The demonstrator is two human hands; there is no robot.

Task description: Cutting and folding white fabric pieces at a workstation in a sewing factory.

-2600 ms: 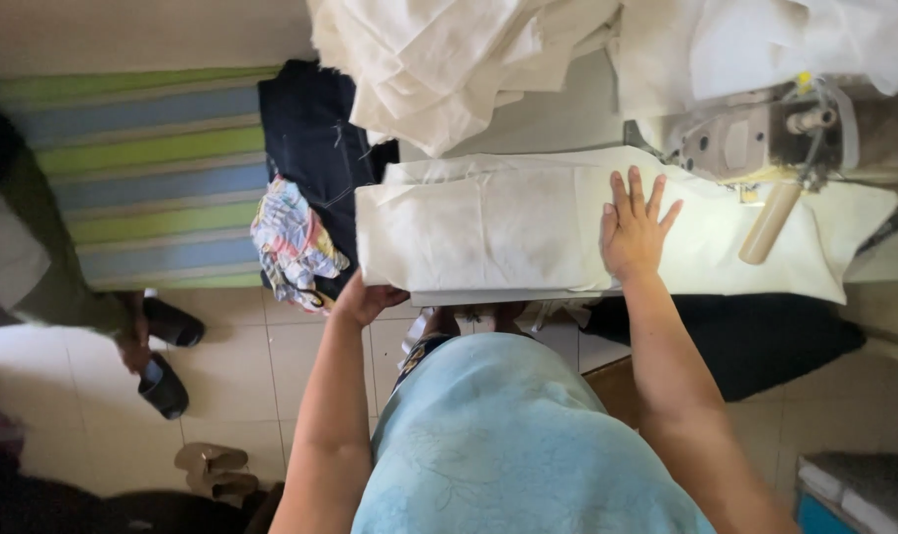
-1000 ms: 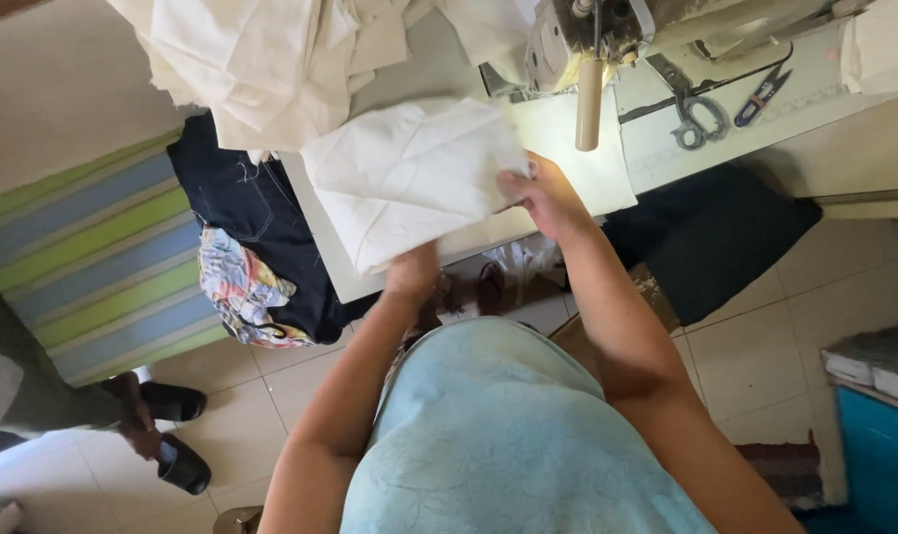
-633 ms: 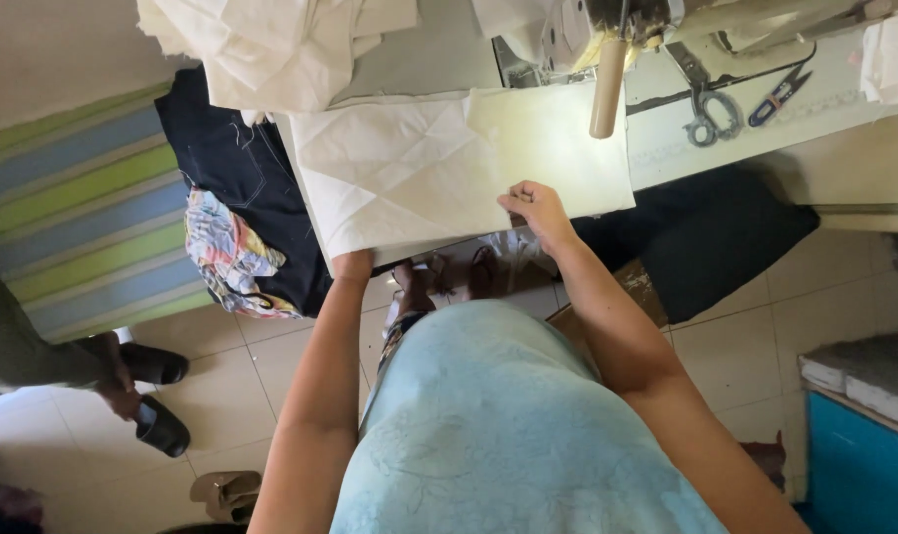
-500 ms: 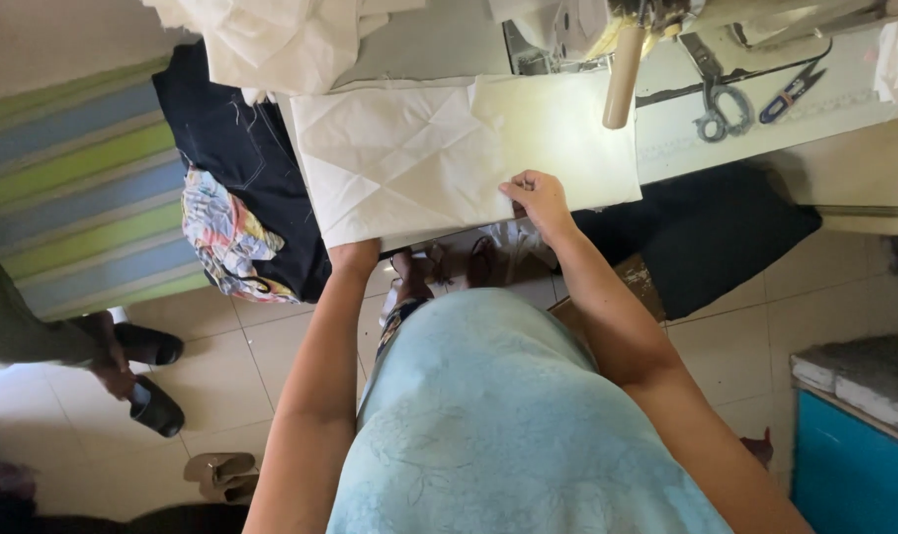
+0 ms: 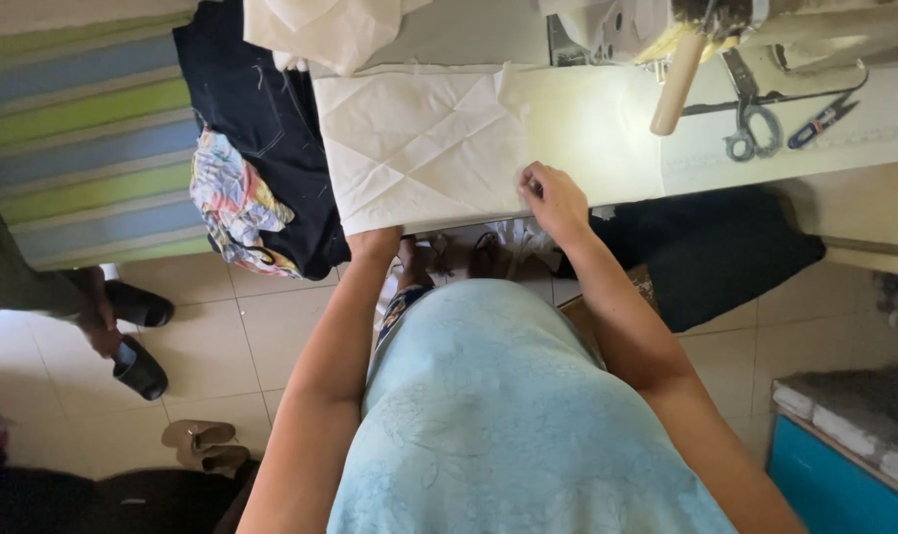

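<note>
While the person leans over the pale sewing table (image 5: 785, 148), a creased white cloth (image 5: 419, 148) lies spread flat on it, its near edge hanging just over the table's front rim. The right hand (image 5: 555, 201) rests on the cloth's near right part with its fingers curled in, pinching a small bit of the fabric at the edge. The left hand (image 5: 375, 240) sits at the cloth's near edge, mostly tucked under the overhang, so I cannot tell how it grips.

Farther right on the table lie a pair of scissors (image 5: 745, 124) and, just beside them, a small snipping tool with a blue handle (image 5: 819, 121). A cream-coloured cylinder (image 5: 678, 84) slants down from the sewing machine (image 5: 646, 20) at the table's far edge, and bright light falls on the surface beneath it. A heap of white fabric (image 5: 320, 30) is piled at the far left of the table.

Left of the table, dark denim (image 5: 261, 119) drapes down with a colourful patterned rag (image 5: 233, 203) lying on it, next to a cover striped in green and blue (image 5: 83, 138). Dark cloth (image 5: 706, 247) hangs under the table on the right. The floor is of light tiles (image 5: 251, 336); another person's feet in dark sandals (image 5: 137, 336) stand at the left, and a tan pair of shoes (image 5: 202, 445) lies nearby. A teal box with a grey top (image 5: 844, 445) stands at the lower right.
</note>
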